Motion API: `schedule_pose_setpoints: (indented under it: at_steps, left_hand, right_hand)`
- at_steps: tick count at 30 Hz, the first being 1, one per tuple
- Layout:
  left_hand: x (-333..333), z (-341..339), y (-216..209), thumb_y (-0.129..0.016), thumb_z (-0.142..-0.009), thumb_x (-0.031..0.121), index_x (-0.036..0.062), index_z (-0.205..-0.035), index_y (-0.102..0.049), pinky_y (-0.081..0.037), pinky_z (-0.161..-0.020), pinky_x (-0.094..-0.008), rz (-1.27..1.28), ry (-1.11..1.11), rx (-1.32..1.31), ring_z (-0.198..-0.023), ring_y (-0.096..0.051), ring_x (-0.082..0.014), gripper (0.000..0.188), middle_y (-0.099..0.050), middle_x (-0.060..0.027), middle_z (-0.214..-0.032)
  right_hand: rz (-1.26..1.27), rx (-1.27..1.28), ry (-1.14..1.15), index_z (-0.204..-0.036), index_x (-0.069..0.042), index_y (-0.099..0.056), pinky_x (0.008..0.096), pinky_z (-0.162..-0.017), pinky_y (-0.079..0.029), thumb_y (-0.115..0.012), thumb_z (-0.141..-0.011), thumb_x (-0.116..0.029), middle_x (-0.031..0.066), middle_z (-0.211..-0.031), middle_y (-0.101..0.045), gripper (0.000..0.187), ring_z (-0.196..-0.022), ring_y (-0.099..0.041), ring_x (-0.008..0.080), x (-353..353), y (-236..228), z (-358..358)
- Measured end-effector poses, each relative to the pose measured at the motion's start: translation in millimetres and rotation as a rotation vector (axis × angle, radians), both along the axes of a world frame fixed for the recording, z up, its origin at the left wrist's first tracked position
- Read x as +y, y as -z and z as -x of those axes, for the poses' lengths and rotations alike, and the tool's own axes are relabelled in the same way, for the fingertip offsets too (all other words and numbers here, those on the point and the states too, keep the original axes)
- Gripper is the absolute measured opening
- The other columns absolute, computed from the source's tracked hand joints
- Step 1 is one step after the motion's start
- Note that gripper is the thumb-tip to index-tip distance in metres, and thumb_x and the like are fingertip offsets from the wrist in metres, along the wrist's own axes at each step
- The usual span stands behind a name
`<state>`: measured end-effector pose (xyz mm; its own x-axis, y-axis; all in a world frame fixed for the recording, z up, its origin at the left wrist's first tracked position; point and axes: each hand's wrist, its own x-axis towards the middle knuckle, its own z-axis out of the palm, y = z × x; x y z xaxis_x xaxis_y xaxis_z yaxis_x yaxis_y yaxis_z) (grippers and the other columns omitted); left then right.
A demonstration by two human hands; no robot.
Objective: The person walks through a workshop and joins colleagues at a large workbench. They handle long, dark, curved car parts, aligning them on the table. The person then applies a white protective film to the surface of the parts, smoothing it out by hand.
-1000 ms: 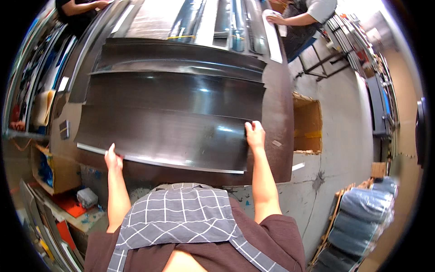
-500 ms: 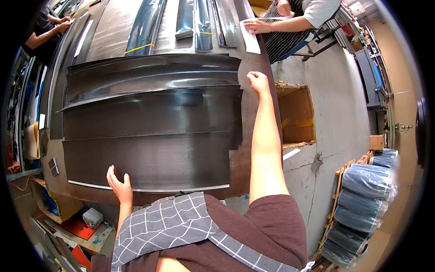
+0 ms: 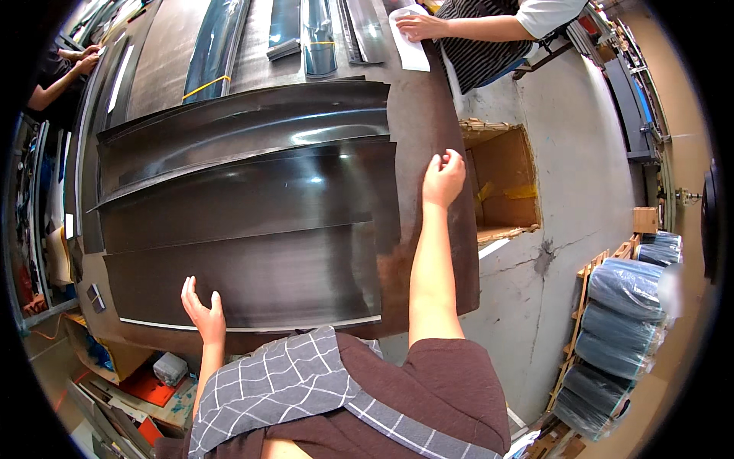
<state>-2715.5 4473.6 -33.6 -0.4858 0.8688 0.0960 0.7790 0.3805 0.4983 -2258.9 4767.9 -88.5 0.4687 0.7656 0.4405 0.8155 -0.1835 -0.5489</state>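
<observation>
My left hand point(image 3: 203, 314) is at the near left part of a black sheet point(image 3: 252, 275), its fingers and thumb spread and nothing in them. A thin white strip point(image 3: 252, 328) runs along that sheet's near edge. Behind it, overlapping one another, lie a second dark sheet point(image 3: 252, 195) and a glossy, slightly bowed one point(image 3: 245, 126). My right hand point(image 3: 444, 180) is over the table's right side, beyond the sheets' right ends. Its fingers are curled closed; whatever they hold, if anything, is hidden.
Long glossy strips point(image 3: 214, 46) lie at the far side of the brown table point(image 3: 428, 92). A co-worker's hand point(image 3: 420, 28) rests on white paper point(image 3: 411, 50) at the far right. A cardboard box point(image 3: 508, 176) stands right of the table, and plastic-wrapped rolls point(image 3: 623, 294) farther right. Another person's hands point(image 3: 88, 61) are far left.
My right hand has come nearer to me along the table's right side, still closed. My left hand stays almost in place. The view has swung slightly, shifting the far strips leftward.
</observation>
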Motion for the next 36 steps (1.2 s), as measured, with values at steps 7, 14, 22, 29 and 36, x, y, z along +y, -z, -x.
schedule_pose_setpoints:
  at_steps: [7, 14, 22, 29, 36]
  left_hand:
    - [-1.6, -6.8, 0.9, -0.063, -0.077, 0.004, 0.0010, -0.131, -0.045, -0.029, -0.109, -0.0415, 0.012, 0.031, -0.013, -0.127, -0.040, -0.0316, 0.057, -0.044, -0.0153, -0.134]
    - [3.2, -17.7, -0.1, -0.063, -0.077, 0.004, 0.0008, -0.132, -0.044, -0.029, -0.109, -0.0411, 0.008, 0.089, -0.037, -0.127, -0.040, -0.0315, 0.058, -0.044, -0.0161, -0.134]
    - [-18.2, -4.4, 2.2, -0.063, -0.076, 0.003, 0.0001, -0.131, -0.044, -0.030, -0.108, -0.0416, 0.017, 0.015, -0.083, -0.126, -0.040, -0.0323, 0.058, -0.045, -0.0166, -0.132]
    - [-5.1, -13.3, 4.8, -0.063, -0.077, 0.003, 0.0001, -0.132, -0.044, -0.029, -0.109, -0.0406, 0.000, 0.058, -0.112, -0.127, -0.041, -0.0318, 0.058, -0.045, -0.0161, -0.133]
    - [-1.0, -11.5, 10.9, -0.062, -0.077, 0.003, -0.0002, -0.131, -0.045, -0.029, -0.109, -0.0403, 0.000, 0.086, -0.140, -0.127, -0.040, -0.0314, 0.057, -0.045, -0.0160, -0.133]
  right_hand:
    - [0.086, 0.024, 0.030, -0.074, -0.004, -0.058, 0.0474, -0.062, -0.046, -0.063, -0.084, -0.026, 0.0156, -0.069, -0.061, 0.024, -0.069, -0.059, 0.0374, 0.2, -14.0, -47.7]
    - [0.093, -0.228, -0.256, -0.099, -0.010, -0.057, 0.0435, -0.091, -0.038, -0.078, -0.069, -0.036, 0.0102, -0.103, -0.058, 0.045, -0.104, -0.052, 0.0285, -4.1, -14.6, 33.6]
    - [0.327, -0.118, 0.457, -0.097, -0.009, -0.061, 0.0484, -0.085, -0.045, -0.070, -0.076, -0.048, 0.0123, -0.101, -0.063, 0.045, -0.099, -0.058, 0.0339, -7.6, -1.7, -83.9]
    - [0.786, 0.908, -0.047, -0.091, -0.015, -0.065, 0.0447, -0.090, -0.036, -0.075, -0.074, -0.038, 0.0037, -0.088, -0.068, 0.031, -0.086, -0.061, 0.0196, -34.2, 27.2, -190.3]
    - [0.438, 0.910, -0.008, -0.093, -0.010, -0.059, 0.0206, -0.063, -0.049, -0.069, -0.077, -0.003, -0.0003, -0.083, -0.060, 0.020, -0.072, -0.059, 0.0109, -48.8, -46.0, -182.3]
